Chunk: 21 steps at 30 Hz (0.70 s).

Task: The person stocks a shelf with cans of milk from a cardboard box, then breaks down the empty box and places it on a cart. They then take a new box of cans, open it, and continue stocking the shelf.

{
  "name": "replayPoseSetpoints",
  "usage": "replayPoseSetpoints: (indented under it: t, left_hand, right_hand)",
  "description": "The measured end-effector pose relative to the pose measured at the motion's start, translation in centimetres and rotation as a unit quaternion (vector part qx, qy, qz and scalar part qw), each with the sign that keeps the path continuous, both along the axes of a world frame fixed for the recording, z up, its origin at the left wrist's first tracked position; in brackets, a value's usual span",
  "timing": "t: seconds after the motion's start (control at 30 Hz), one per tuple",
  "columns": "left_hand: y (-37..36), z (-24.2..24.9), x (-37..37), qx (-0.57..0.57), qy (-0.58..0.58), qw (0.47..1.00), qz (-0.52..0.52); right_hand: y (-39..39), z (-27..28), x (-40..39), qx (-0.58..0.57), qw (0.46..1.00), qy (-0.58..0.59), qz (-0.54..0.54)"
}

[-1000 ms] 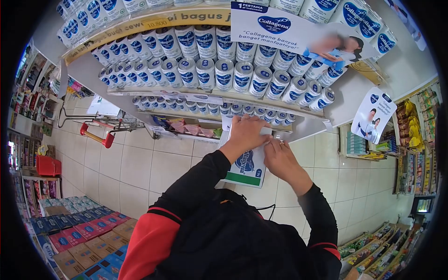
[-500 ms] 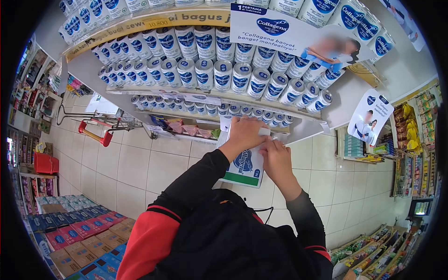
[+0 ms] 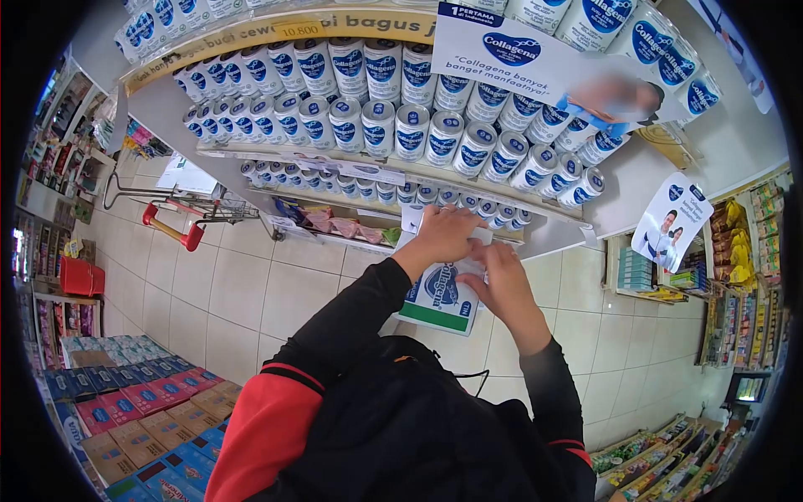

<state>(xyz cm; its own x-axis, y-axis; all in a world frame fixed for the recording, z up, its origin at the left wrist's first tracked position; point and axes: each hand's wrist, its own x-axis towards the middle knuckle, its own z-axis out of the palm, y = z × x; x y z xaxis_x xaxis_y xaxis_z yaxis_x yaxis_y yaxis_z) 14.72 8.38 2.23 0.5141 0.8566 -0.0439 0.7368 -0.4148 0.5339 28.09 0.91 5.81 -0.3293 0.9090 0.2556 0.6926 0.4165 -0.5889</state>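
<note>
A white carton [image 3: 433,315] with blue Collagena lettering and a green band stands below the shelf of cans, its printed face turned up towards me. My left hand [image 3: 447,234] lies across its far part with the fingers bent over it. Close against the left hand, my right hand [image 3: 506,280] grips the carton's right side, its thumb over the printed face and its fingers curled near the left hand. What the fingertips touch is partly hidden.
Shelves of Collagena cans [image 3: 378,125] rise just beyond my hands. A shopping cart [image 3: 171,226] stands on the tiled floor at left. Stacked boxes [image 3: 138,443] fill the lower left, and a hanging promotional card [image 3: 672,223] is at right.
My right hand has shifted slightly, its thumb now stretched apart from the fingers over the carton. My left hand stays on the far part. The view has moved a little.
</note>
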Motion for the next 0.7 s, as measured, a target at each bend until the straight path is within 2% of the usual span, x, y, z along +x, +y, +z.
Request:
replayPoseSetpoints:
  t: [0.07, 0.17, 0.27, 0.4, 0.47, 0.5, 0.57, 0.6, 0.67, 0.7]
  left_hand:
    - [0.3, -0.1, -0.1, 0.003, -0.009, 1.000, -0.021]
    - [0.4, 0.5, -0.8, -0.016, 0.012, 0.998, -0.053]
    - [0.3, 1.0, -1.1, -0.008, 0.032, 0.997, -0.075]
    - [-0.2, 0.0, -1.4, 0.080, -0.029, 0.995, -0.057]
    - [-0.3, -0.3, -1.4, 0.118, -0.042, 0.991, -0.047]
    - [-0.6, -0.3, -1.4, 0.127, -0.050, 0.989, -0.056]
    - [-0.7, -0.5, -1.7, 0.136, -0.059, 0.987, -0.062]
    - [-0.5, -0.8, -1.8, 0.140, -0.064, 0.986, -0.061]
    - [-0.1, -0.9, -1.9, 0.147, -0.071, 0.985, -0.057]
    - [0.0, -0.9, -1.8, 0.139, -0.068, 0.986, -0.056]
  right_hand:
    - [0.8, 0.1, -0.6, 0.016, 0.993, -0.114, 0.009]
    - [1.1, 0.0, -0.8, -0.038, 0.984, -0.165, 0.048]
    - [1.3, -1.4, -0.6, -0.006, 0.979, -0.189, 0.072]
    - [1.1, -1.1, -0.1, 0.025, 0.978, -0.178, 0.105]
    - [1.6, -0.7, 0.7, 0.039, 0.961, -0.156, 0.223]
    - [1.7, -0.4, 0.9, 0.039, 0.961, -0.155, 0.226]
    - [2.0, 0.3, 1.0, -0.086, 0.968, -0.099, 0.213]
    - [1.8, 0.8, 0.7, -0.085, 0.968, -0.101, 0.215]
    - [1.2, 1.3, -0.2, -0.062, 0.997, -0.014, 0.045]
    - [1.1, 0.8, -0.6, -0.062, 0.997, -0.015, 0.046]
